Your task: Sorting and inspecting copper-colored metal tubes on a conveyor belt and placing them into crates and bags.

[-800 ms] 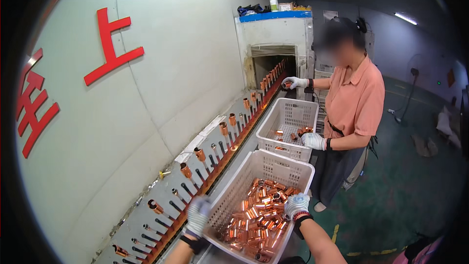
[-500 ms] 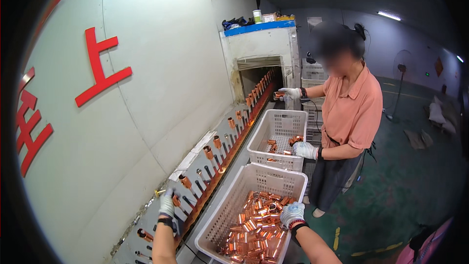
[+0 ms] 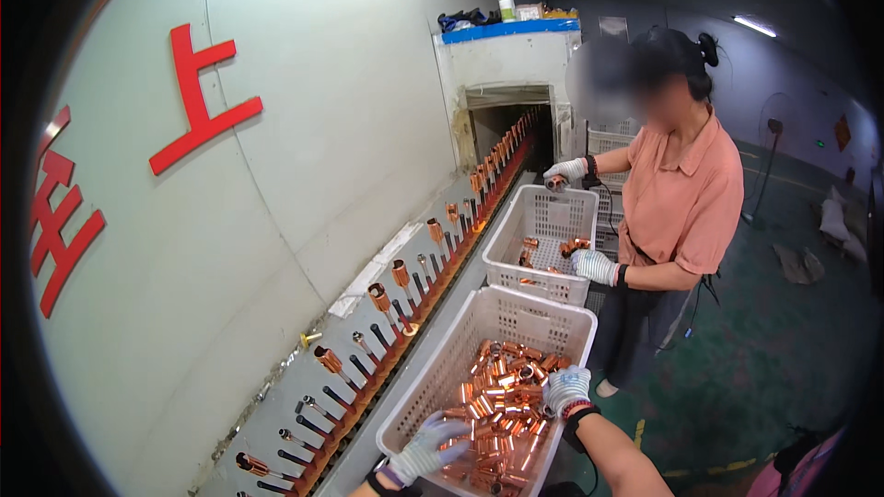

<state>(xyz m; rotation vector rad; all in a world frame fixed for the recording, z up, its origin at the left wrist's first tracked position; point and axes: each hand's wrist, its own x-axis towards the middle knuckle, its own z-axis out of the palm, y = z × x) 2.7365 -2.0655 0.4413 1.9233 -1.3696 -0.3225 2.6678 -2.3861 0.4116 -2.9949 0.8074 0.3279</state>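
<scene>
Beside the conveyor: a person is standing over a white plastic basket that is holding a heap of short copper tube fittings.
Left hand: gloved, it is hovering over the near left part of the heap, fingers spread apart and curled down toward the fittings; I cannot tell whether it is gripping any.
Right hand: gloved, with a dark band at the wrist, it is resting on the right side of the heap, fingers bent down among the fittings; whether they are closing on one is hidden.
Pin rail: it is running along the left of the basket toward a dark oven mouth; some of its slanted pins are carrying copper fittings, others nearer the camera are standing bare.
Co-worker: in a salmon shirt and light gloves, this person is standing by a second basket farther along, one hand holding a fitting near the rail, the other lying at the basket's rim.
Wall: pale, it is bearing large red characters.
</scene>
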